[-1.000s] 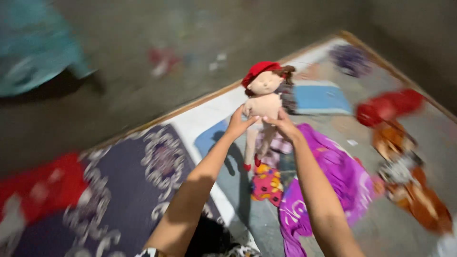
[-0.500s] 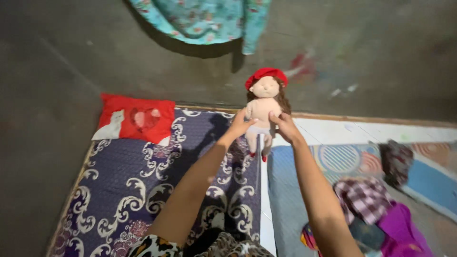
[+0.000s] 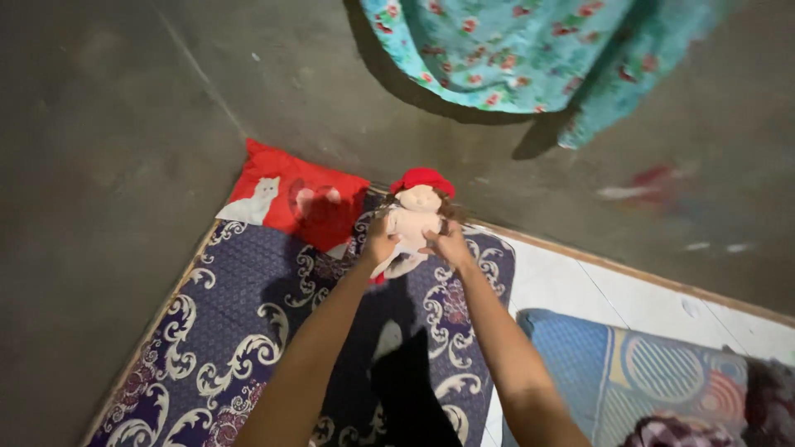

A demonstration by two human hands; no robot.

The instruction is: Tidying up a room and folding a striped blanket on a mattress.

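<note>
- My left hand (image 3: 379, 246) grips the rag doll (image 3: 411, 223) at its left side; fingers closed on the body.
- My right hand (image 3: 448, 246) grips the doll's right side, likewise closed on it.
- The doll, in a red cap, sits upright at the far end of the dark blue patterned mat (image 3: 240, 331), just beside the red cushion (image 3: 290, 199).
- A teal floral garment (image 3: 530, 50) hangs on the wall above.

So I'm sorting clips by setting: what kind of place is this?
Probably a home sleeping corner on the floor: a patterned mattress with a red pillow against a bare wall, and a floral garment hanging above. Both hands hold a doll.
</note>
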